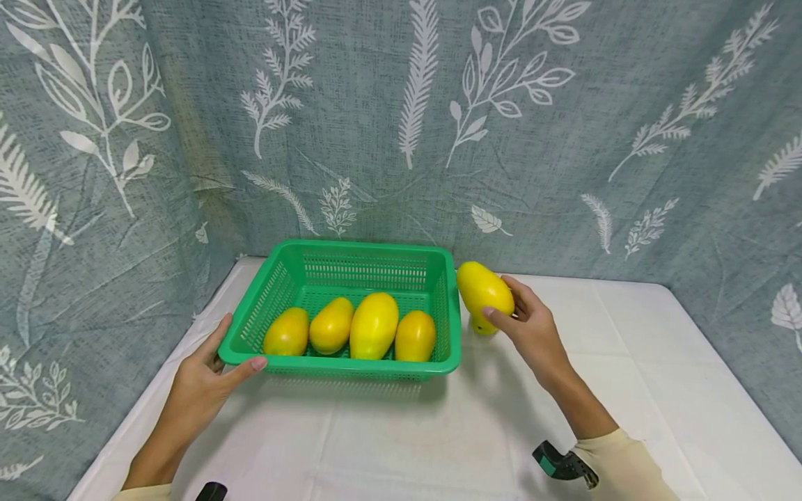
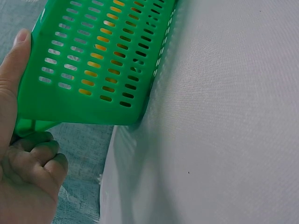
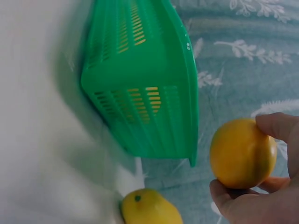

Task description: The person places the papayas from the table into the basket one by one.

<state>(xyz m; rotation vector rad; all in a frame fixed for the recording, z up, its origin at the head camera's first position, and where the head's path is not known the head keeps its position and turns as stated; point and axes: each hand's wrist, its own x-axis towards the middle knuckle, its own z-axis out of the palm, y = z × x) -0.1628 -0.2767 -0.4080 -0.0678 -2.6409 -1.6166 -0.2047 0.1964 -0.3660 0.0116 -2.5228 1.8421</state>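
A green plastic basket (image 1: 351, 367) with slotted walls stands on the white cloth, several yellow mangoes (image 1: 374, 327) lying in a row along its front side. At its front left corner my left hand (image 1: 197, 393) grips the rim, thumb on top and fingers curled beneath, as the left wrist view shows. Beside the basket's right wall, my right hand (image 1: 539, 337) holds up another mango (image 1: 484, 289) between thumb and fingers, at about rim height. Below that one another mango (image 3: 152, 210) rests on the table, mostly hidden in the head view.
A white cloth (image 1: 626, 390) covers the table. Blue-grey curtains (image 1: 376, 139) with white leaf prints hang behind it and at both sides. A dark strap with a device (image 1: 564, 465) is on my right wrist, and a dark object (image 1: 211, 491) shows near the left one.
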